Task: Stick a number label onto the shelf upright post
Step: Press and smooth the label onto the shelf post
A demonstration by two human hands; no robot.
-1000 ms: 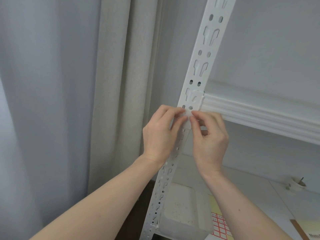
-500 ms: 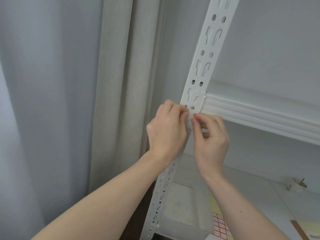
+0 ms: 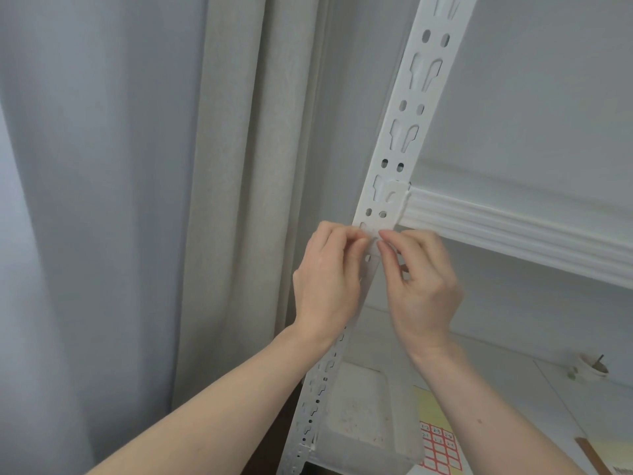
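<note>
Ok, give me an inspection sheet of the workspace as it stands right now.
Surface: white shelf board below the hands, partly covered.
Job's things: white slotted upright post; a small pale label pressed against it just below the shelf beam; its number cannot be read.
Clutter: translucent plastic tub, sheet of red-bordered labels, yellow paper, small white cup with something dark inside.
Grippers: left hand and right hand both pinch at the label from either side of the post.
Cables: nothing seen.
Surroundings: beige curtain and a pale grey one at left, plain wall behind.
</note>
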